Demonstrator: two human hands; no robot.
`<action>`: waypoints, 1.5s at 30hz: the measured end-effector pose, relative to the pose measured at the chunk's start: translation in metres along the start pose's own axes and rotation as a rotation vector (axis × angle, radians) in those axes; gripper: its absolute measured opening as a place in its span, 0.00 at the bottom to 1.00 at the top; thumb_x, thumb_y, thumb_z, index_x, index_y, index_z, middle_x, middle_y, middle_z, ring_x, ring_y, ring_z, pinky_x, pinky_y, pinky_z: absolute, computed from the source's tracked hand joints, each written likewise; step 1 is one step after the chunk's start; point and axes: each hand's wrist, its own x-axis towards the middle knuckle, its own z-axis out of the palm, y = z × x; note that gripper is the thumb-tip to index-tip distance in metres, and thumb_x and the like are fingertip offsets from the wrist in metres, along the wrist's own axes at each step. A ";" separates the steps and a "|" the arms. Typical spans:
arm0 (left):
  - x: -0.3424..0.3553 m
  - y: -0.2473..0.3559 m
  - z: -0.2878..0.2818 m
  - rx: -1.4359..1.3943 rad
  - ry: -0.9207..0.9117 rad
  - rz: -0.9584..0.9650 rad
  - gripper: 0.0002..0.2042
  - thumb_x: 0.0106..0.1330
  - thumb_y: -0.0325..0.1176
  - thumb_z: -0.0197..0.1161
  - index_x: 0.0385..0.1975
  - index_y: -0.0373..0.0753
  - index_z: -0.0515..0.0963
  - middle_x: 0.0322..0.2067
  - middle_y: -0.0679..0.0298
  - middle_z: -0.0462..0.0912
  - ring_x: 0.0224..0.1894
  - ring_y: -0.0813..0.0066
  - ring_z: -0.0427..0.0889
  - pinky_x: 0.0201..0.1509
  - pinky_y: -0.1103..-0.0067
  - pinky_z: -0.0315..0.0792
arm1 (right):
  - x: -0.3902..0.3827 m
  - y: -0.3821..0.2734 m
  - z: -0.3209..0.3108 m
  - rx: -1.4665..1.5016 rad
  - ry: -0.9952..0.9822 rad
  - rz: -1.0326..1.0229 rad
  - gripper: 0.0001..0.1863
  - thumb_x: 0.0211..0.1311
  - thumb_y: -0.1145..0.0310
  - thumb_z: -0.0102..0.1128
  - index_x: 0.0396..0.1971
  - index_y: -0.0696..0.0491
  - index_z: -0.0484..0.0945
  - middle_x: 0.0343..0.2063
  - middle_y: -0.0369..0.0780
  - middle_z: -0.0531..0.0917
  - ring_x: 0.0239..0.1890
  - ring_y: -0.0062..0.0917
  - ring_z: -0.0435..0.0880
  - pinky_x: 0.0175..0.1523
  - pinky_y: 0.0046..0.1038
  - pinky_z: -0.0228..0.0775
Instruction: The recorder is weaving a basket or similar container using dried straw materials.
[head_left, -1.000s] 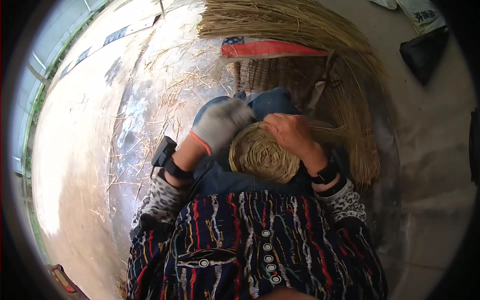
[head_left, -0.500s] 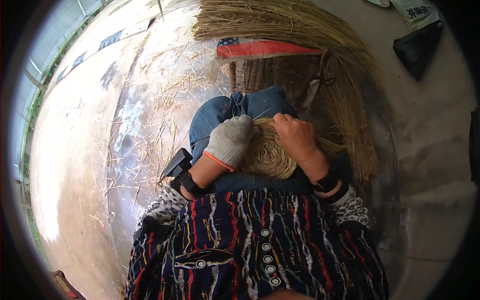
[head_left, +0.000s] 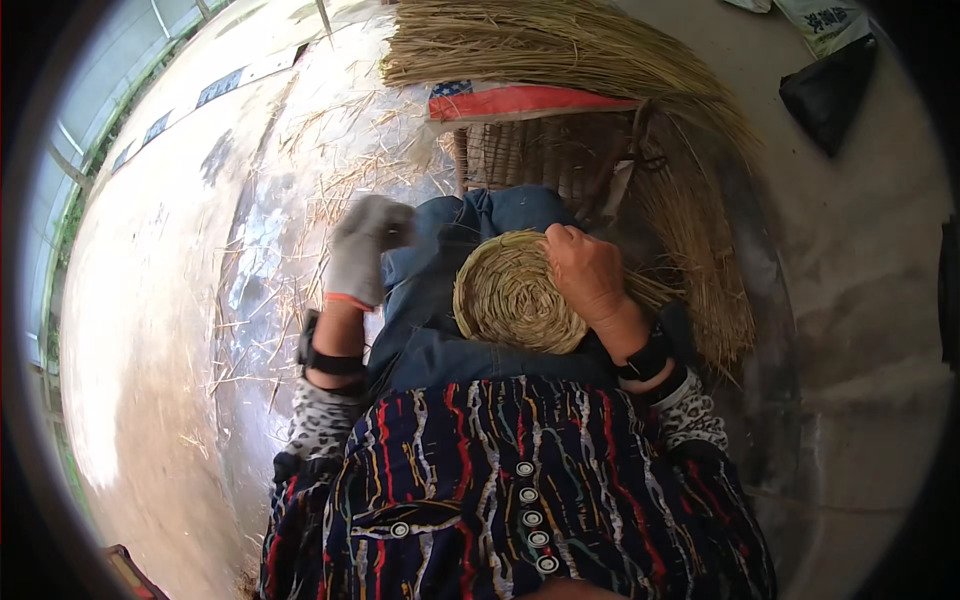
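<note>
A round coiled straw basket [head_left: 515, 300] with a low woven wall rests on my lap, its spiral bottom facing up toward me. My bare right hand [head_left: 585, 275] is closed over the basket's right rim, the fingertips partly hidden behind the wall. Off to the left of the basket, my left hand [head_left: 368, 245] is raised in a grey knit glove with an orange cuff. Its fingers look curled in, though motion blurs them, and whatever they pinch is too small to see. Loose straw ends [head_left: 655, 288] stick out to the right of my right hand.
A large bundle of long straw [head_left: 560, 45] lies beyond my knees. Before it stands a wicker seat [head_left: 500, 150] edged with a red cloth strip [head_left: 550, 100]. More straw [head_left: 700, 240] hangs at the right. Straw scraps [head_left: 265, 330] litter the floor; a black bag [head_left: 830, 95] lies far right.
My left hand has come away from the basket's rim and swung left, baring more of the basket. My right hand keeps its hold on the rim, almost in the same place.
</note>
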 end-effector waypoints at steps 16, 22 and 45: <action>-0.046 0.034 0.067 1.178 -0.430 0.295 0.07 0.64 0.35 0.52 0.38 0.43 0.74 0.30 0.57 0.82 0.33 0.58 0.84 0.29 0.67 0.76 | 0.008 0.000 0.006 -0.033 -0.104 -0.001 0.11 0.63 0.62 0.55 0.26 0.53 0.70 0.21 0.44 0.80 0.24 0.40 0.81 0.28 0.39 0.73; -0.040 0.033 0.078 1.225 -0.444 0.277 0.08 0.65 0.35 0.51 0.38 0.43 0.75 0.28 0.57 0.81 0.31 0.57 0.84 0.28 0.66 0.76 | 0.006 0.004 0.006 -0.010 -0.088 0.017 0.11 0.64 0.62 0.55 0.27 0.53 0.70 0.21 0.44 0.80 0.24 0.40 0.81 0.28 0.38 0.73; -0.035 0.042 0.099 1.005 -0.197 0.538 0.10 0.59 0.36 0.59 0.38 0.41 0.75 0.38 0.61 0.82 0.41 0.57 0.82 0.40 0.69 0.77 | 0.008 -0.006 0.003 0.018 -0.082 -0.001 0.06 0.60 0.66 0.53 0.26 0.51 0.73 0.22 0.42 0.80 0.26 0.40 0.82 0.30 0.40 0.73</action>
